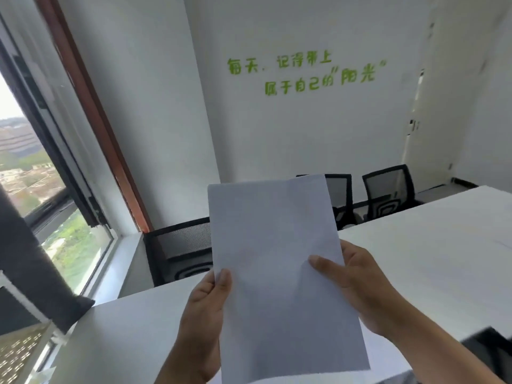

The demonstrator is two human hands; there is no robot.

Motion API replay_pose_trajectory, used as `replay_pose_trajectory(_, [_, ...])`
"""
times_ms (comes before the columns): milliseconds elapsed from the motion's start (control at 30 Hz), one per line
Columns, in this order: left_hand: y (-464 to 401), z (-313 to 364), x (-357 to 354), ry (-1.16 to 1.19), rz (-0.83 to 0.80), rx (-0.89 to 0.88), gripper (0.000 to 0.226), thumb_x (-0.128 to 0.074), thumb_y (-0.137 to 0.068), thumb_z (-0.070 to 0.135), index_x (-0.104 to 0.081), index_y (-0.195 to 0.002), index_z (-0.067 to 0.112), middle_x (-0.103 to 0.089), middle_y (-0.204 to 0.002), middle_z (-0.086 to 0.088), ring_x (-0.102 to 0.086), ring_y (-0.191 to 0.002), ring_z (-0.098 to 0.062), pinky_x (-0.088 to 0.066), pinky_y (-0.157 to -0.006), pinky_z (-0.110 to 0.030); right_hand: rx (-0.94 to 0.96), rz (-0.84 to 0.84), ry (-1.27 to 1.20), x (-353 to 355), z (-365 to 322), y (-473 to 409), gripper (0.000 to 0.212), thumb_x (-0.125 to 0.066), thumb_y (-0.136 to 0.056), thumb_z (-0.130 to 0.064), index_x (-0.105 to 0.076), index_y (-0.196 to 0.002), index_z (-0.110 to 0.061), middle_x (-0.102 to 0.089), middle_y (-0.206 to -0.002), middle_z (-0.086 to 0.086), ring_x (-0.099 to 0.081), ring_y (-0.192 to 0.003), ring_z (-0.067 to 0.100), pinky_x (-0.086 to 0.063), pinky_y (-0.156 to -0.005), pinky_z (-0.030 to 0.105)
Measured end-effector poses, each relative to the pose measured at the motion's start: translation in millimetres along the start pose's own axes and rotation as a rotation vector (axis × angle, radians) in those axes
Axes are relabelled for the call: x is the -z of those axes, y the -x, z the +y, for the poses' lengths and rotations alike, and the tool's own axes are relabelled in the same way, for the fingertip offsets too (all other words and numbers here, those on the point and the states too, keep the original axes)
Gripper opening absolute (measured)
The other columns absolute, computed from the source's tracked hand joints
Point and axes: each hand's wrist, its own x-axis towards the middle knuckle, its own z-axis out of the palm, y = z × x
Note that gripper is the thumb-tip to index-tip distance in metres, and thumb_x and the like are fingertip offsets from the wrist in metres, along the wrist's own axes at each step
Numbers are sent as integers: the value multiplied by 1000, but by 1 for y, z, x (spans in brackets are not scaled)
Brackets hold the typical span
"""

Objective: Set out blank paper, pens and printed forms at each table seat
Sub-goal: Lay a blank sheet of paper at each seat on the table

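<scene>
Two hands hold up a blank white sheet of paper point(279, 273) at centre frame, tilted slightly, its top edge toward 12 o'clock, above the white table point(415, 259). The left hand point(205, 309) pinches its left edge at 7 o'clock, thumb on the front; the right hand point(354, 286) grips the right edge at 4 o'clock. No print shows on the sheet. Green Chinese lettering point(302, 73) on the wall at 12 o'clock is too blurred to read surely.

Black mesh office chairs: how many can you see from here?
3. One black mesh office chair at the near table end by the window; two along the far side. The held paper may hide more.
</scene>
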Motion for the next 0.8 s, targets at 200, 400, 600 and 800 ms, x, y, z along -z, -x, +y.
replay_pose_trajectory(200, [33,0,-105,-38,-151,-21,40,-62,-96,33,-79,-124,9,-80,-122,-22,-82,-101,-35,-69,-82,-48,148,187,-56,85,-52,64,18,-72,-99,-7,-78,-115,-8,-82,-110,18,-80,-96,42,-66,-79,48])
replay_pose_trajectory(400, [102,-26,-222,-110,-296,-15,33,-56,-110,33,-86,-107,20,-83,-114,-17,-83,-93,-34,-66,-75,-45,268,381,-43,189,-90,168,15,-72,-99,-6,-83,-104,-15,-82,-109,18,-78,-98,46,-63,-91,61])
replay_pose_trajectory(600, [207,-65,-331,-113,-426,1,32,-58,-110,30,-86,-105,17,-83,-111,-18,-82,-95,-36,-65,-86,-52,342,545,-42,290,-118,304,19,-73,-96,-8,-78,-114,-11,-81,-109,19,-80,-96,44,-62,-91,60])
replay_pose_trajectory(800, [308,-105,-432,-159,-565,6,26,-61,-109,28,-84,-106,18,-85,-100,-12,-84,-80,-26,-60,-84,-45,405,759,52,373,-140,434,15,-75,-97,-10,-82,-103,-22,-83,-104,14,-81,-92,38,-64,-90,60])
